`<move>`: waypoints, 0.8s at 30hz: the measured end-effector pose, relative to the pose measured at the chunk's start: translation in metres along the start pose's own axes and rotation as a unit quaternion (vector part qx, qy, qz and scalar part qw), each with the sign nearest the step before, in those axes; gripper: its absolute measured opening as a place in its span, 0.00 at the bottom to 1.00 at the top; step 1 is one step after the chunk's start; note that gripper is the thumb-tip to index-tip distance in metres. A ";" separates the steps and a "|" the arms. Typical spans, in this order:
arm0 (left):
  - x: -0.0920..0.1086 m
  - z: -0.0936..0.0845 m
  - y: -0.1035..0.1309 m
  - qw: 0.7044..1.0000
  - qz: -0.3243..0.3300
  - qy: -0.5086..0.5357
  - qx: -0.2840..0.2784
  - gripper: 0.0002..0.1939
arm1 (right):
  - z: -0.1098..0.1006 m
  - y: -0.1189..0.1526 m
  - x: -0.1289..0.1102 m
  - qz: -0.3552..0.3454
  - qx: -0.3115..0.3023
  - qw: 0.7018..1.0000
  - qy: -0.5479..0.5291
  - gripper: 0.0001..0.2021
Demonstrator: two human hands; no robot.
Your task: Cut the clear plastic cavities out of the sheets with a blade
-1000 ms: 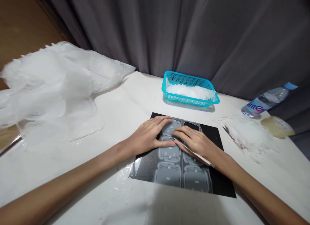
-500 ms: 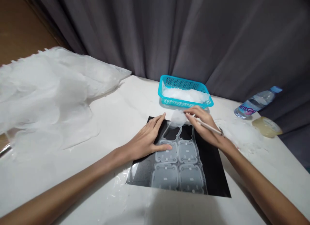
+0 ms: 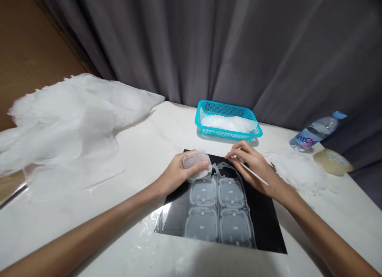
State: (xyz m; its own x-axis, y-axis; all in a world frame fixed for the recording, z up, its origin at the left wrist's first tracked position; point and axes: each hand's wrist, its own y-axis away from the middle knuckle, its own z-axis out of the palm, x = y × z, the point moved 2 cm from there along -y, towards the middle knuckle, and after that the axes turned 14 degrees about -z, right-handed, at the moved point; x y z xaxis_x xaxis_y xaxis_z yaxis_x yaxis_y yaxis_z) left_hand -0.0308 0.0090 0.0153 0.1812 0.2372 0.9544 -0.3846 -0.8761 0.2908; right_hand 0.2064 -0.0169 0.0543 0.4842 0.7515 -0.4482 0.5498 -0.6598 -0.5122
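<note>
1. A grey curtain (image 3: 191, 42) hangs along the table's far edge.
2. The white table (image 3: 176, 126) carries everything else here, bar the brown panel (image 3: 26, 50) beyond its far left corner.
3. A heap of white translucent sheets (image 3: 74, 110) spreads along the table's left side.
4. A black mat (image 3: 262, 213) lies flat mid-table, slightly askew.
5. On it rests a clear moulded sheet (image 3: 232, 225): four whole panels toward the mat's near edge, thin-rimmed gaps toward its far edge.
6. A blue basket (image 3: 205, 130) sits near the table's far edge, holding white material (image 3: 228, 123).
7. White scraps (image 3: 307, 169) lie loose toward the table's right edge.
8. A bottle (image 3: 318, 132) leans in view near the far right corner, beside a yellowish tape roll (image 3: 332, 161).
9. The left hand (image 3: 176, 173) grasps a translucent piece (image 3: 195, 157) between thumb and fingers, above the mat's far left corner.
10. The right hand (image 3: 250, 161) pinches a thin white stick (image 3: 253, 174) over the mat's far right corner.
</note>
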 end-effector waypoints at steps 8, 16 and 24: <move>0.004 -0.002 -0.003 1.000 -0.026 0.014 -0.007 0.15 | 0.030 0.001 -0.013 -0.071 -0.048 0.991 0.098 0.15; 0.002 -0.011 -0.010 0.995 0.021 -0.003 0.094 0.15 | 0.040 0.007 -0.008 -0.094 -0.040 0.990 0.098 0.10; 0.012 -0.048 -0.021 0.967 0.003 0.095 0.238 0.18 | 0.047 0.011 -0.002 0.009 0.009 0.988 0.152 0.08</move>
State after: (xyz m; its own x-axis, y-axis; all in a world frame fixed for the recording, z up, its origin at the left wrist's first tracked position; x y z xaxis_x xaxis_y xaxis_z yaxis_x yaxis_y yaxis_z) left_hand -0.0642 0.0509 0.0237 -0.0063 0.2644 0.9644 0.0838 -0.9609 0.2639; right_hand 0.1795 -0.0259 0.0156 0.6768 0.7032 -0.2177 0.5292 -0.6704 -0.5201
